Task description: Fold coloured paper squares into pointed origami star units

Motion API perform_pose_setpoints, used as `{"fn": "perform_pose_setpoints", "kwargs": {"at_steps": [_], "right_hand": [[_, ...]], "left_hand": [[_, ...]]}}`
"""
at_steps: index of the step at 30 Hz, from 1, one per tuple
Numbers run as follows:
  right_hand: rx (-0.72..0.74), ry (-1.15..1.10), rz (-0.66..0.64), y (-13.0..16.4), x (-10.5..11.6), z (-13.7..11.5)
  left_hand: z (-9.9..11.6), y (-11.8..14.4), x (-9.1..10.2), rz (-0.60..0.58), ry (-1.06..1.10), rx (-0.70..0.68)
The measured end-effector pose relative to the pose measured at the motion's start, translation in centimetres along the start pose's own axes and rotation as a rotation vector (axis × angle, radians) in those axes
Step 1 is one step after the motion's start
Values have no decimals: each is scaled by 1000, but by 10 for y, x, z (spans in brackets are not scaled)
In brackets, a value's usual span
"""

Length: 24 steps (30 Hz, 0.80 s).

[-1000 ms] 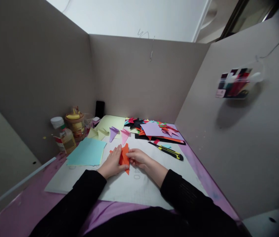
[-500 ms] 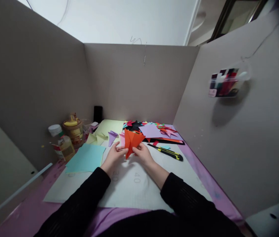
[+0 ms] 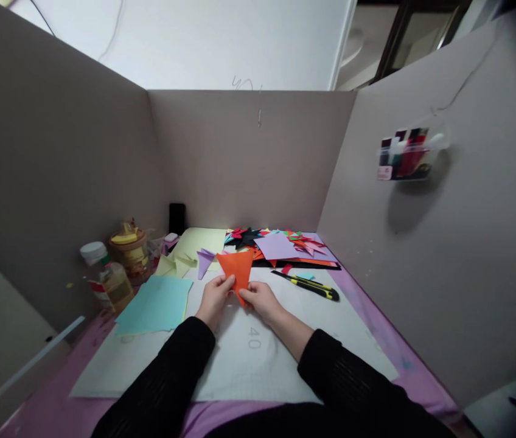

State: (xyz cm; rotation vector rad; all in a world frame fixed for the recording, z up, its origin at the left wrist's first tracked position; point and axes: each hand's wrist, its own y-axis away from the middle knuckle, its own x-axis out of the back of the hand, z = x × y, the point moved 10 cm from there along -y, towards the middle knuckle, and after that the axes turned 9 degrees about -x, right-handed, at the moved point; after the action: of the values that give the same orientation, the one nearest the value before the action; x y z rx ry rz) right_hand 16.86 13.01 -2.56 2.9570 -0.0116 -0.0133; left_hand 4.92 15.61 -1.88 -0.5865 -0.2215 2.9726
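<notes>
An orange piece of folded paper (image 3: 237, 269) is held up between my two hands over the white mat (image 3: 285, 359). It is wide at the top and narrows to a point at the bottom. My left hand (image 3: 216, 298) pinches its left side, thumb in front. Lower down, my right hand (image 3: 262, 299) grips it near the narrow end. Just behind it stands a folded purple paper (image 3: 204, 261), with pale yellow folded pieces (image 3: 176, 263) to its left. To the right of my right hand lies a black and yellow utility knife (image 3: 313, 288).
Light blue sheets (image 3: 155, 304) are stacked on the left, beside a white-capped bottle (image 3: 112, 283) and a brown jar (image 3: 130, 252). Colourful folded papers and a lilac sheet (image 3: 276, 246) are piled at the back. Grey panels (image 3: 249, 164) enclose the table on three sides.
The orange paper has turned so a flatter face shows, and its point sits slightly lower. Both hands have shifted their hold on it. The whole view has moved slightly.
</notes>
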Motion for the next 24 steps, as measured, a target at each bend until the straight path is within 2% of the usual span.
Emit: {"fn": "perform_pose_setpoints", "kwargs": {"at_steps": [4,8,10,11,12,14,16,18,21,24], "right_hand": [[-10,79,-41,7,-3,-4],[-14,107,-70,10,-7,-5],[-16,71,-76,9,-8,-4],[-11,32,-82,8,-9,-4],[-4,-14,-89,7,-9,-4],[27,-84,-102,4,-10,-4],[92,-56,-79,2,-6,-8],[179,32,-11,2,0,-14],[228,37,-9,5,3,-22],[111,-231,-186,6,-6,-20]], "left_hand": [[13,-16,27,130,12,-48],[28,-24,59,320,92,-114],[34,-22,67,394,122,-167],[37,-20,65,393,131,-189],[38,-18,58,357,129,-197],[34,-14,31,186,89,-171],[23,-6,-2,-41,18,-88],[14,2,-22,-183,-13,-39],[12,4,-23,-185,-28,-33],[15,1,-17,-163,-10,-25]]}}
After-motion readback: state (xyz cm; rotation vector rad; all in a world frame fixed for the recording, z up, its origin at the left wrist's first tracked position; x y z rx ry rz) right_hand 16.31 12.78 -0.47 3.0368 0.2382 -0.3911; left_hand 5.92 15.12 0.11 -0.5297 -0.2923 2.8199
